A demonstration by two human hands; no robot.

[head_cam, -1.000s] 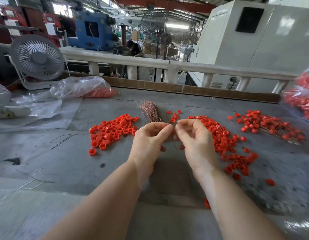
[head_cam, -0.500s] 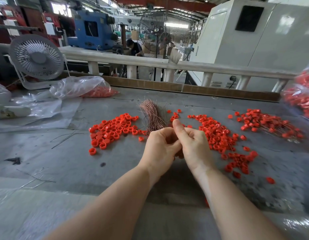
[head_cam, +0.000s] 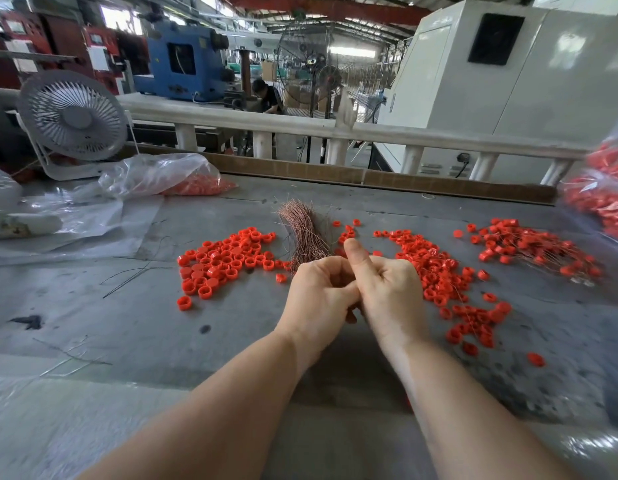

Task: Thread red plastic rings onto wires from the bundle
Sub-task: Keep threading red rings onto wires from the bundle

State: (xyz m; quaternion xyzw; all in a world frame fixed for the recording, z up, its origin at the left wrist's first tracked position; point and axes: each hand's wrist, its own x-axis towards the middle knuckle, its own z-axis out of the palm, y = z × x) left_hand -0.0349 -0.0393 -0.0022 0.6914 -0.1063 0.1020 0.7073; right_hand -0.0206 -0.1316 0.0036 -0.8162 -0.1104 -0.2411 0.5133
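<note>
1. Grey and scuffed, the surface (head_cam: 92, 313) sits in a factory hall, with a railing (head_cam: 369, 129) and machines behind
2. Both hands meet at centre: the left hand (head_cam: 318, 299) and right hand (head_cam: 390, 292) have fingers curled together, apparently pinching a wire; whether a ring is between them I cannot tell
3. The wire bundle (head_cam: 305, 233) lies just beyond the hands; its strands look thin, springy and easily bent, best pinched near the tip
4. Red rings (head_cam: 224, 261) lie loose to the left and right; light, hard, likely to roll or slip
5. Threaded wires (head_cam: 529, 251) pile far right
6. A fan (head_cam: 71, 116) and plastic bags (head_cam: 155, 174) stand well apart; stray wires (head_cam: 134, 275) could snag
</note>
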